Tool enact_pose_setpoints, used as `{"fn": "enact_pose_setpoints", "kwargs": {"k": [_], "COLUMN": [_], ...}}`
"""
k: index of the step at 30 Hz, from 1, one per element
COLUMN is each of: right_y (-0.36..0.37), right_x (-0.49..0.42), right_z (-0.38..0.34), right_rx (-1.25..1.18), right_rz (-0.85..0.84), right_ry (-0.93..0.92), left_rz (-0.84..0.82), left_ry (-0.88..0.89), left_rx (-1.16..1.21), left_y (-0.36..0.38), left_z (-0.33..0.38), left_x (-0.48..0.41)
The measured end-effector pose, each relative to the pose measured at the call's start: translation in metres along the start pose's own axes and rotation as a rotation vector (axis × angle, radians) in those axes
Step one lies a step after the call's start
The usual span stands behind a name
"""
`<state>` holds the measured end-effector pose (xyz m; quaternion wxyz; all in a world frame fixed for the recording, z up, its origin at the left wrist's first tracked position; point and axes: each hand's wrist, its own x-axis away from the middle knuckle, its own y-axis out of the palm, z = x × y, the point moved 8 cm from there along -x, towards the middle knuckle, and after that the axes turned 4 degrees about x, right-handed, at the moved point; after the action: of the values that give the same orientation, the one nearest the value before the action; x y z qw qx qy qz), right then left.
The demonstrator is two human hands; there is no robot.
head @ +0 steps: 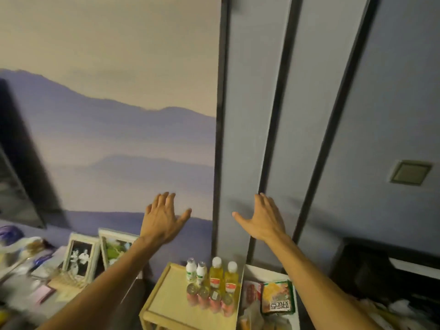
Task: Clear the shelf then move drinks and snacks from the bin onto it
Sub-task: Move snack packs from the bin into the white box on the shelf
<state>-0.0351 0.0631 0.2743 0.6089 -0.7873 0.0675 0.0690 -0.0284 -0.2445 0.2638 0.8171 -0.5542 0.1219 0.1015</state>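
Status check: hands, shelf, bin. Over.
Left hand and right hand open, raised, empty. Shelf holds bottles and cans on its right side. Snack packets in bin, not yet moved. Nothing blocking the shelf.

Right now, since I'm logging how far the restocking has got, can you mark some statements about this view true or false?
1. The left hand and right hand hold nothing. True.
2. The wooden shelf carries only cans. False: two white bottles, two yellow bottles and four pink cans stand on it.
3. Snack packets lie in the bin right of the shelf. True.
4. The picture frames stand on the shelf. False: they stand on the cluttered surface to its left.
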Motion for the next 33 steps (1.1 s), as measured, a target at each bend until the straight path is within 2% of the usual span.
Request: {"fn": "enact_pose_setpoints", "kwargs": {"k": [7,11,20,26,33], "right_y": [0.036,0.064,0.126,0.18,0.245], "right_x": [0.016,0.053,0.138,0.177,0.203], "right_z": [-0.146,-0.245,-0.482,-0.65,-0.798], "right_rx": [-0.069,-0.115,-0.145,-0.123,-0.123], "right_rz": [-0.056,-0.174,-0.284,-0.348,-0.419], "right_ry": [-0.299,-0.469,-0.795,-0.916,-0.966], "left_rz": [0.154,0.211,0.353,0.412,0.352], "left_ry": [-0.308,-0.482,-0.808,-1.001,-1.078], "left_rx": [-0.079,-0.107,-0.175,-0.077,-0.073], "left_y": [-0.089,-0.136,-0.224,-0.269,-0.303], "left_z": [-0.118,-0.185,-0.358,-0.508,-0.64], "left_x": [0.106,0.18,0.327,0.4,0.425]}}
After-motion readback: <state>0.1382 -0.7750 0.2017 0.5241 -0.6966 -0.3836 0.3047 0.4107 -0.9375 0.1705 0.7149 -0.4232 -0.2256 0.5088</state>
